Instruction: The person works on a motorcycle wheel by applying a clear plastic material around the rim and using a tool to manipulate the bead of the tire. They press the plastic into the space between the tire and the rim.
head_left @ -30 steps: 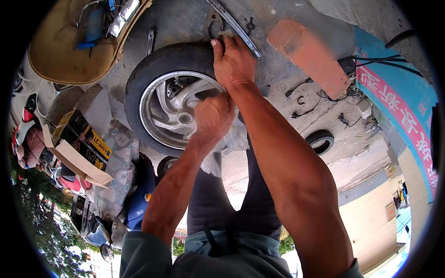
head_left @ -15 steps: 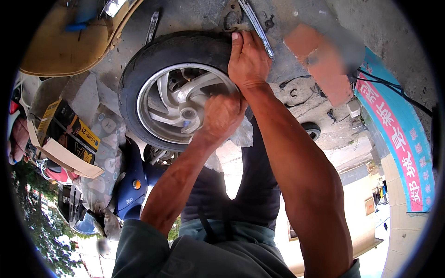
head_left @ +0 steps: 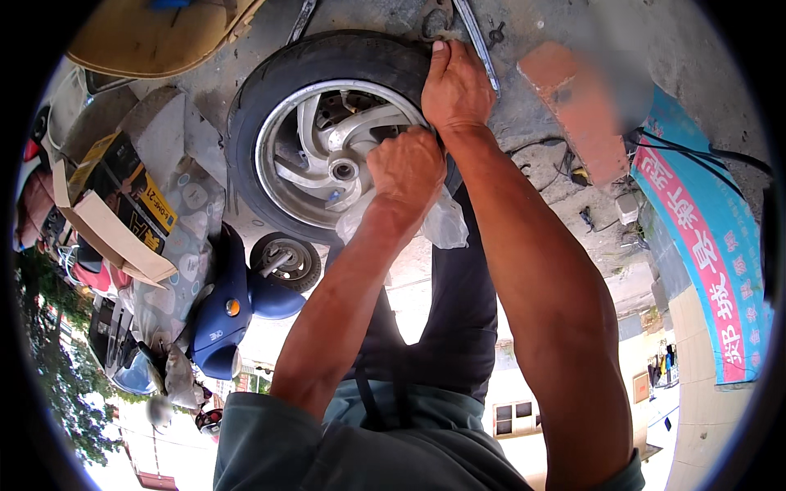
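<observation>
A motorcycle wheel with a black tire and a silver spoked rim lies on the ground in front of me. My left hand is a tight fist over the rim's right side, knuckles up; whatever is inside it stays hidden. Further out, my right hand grips the right edge of the tire, thumb along the top and fingertips partly hidden. A crumpled clear plastic bag shows beneath my left hand and wrist. The hub sits bare, left of my fist.
Metal bars lie just beyond the tire. A reddish brick slab is to the right, near a blue and pink banner. On the left are an opened carton, a blue scooter and a round tan board.
The wheel and both hands now appear slightly higher and further right in the picture, as the whole view has shifted. My left fist has stayed by the rim, my right hand on the tire.
</observation>
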Demonstrator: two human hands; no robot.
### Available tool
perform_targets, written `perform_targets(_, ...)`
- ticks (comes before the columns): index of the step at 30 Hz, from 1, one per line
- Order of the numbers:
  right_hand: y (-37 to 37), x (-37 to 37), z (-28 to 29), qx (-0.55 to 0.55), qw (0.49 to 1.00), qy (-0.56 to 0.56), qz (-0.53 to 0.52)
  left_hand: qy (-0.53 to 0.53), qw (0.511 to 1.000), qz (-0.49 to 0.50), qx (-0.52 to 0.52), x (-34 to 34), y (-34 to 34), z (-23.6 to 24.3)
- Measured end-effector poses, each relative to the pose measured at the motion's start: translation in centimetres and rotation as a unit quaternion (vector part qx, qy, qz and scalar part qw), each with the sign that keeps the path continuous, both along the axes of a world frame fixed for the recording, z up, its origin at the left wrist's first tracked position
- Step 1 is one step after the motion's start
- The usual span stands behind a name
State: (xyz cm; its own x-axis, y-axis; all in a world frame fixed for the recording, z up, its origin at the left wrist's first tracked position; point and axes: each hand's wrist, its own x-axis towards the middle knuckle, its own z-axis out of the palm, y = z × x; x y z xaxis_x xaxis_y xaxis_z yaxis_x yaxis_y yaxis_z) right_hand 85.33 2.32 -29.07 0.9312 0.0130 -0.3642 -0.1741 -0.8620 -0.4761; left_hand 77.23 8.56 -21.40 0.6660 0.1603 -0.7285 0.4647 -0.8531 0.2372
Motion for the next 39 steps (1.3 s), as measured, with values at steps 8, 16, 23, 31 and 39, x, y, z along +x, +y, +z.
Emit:
perform_targets(8, -0.6, 0.5, 0.3, 0.005, 0.998, -0.004, 0.06, -0.059, 0.995, 0.035, -0.075, -0.8, 0.3, 0.0)
perform_targets(16, -0.9, 0.2, -0.3, 0.004, 0.996, -0.049, 0.07, -0.112, 0.987, 0.064, -0.099, -1.3, -0.2, -1.1)
perform_targets(23, -1.0, 0.4, -0.5, 0.004, 0.996, -0.06, 0.067, -0.126, 0.983, 0.076, -0.109, -1.4, -0.7, -1.3)
perform_targets(31, -0.8, 0.5, -0.5, 0.016, 0.997, -0.044, 0.066, -0.117, 0.984, 0.072, -0.114, -1.7, -1.1, -1.4)
perform_targets(39, -0.6, 0.7, -0.6, 0.029, 0.996, -0.035, 0.074, -0.121, 0.983, 0.101, -0.094, -1.7, -1.5, -0.6)
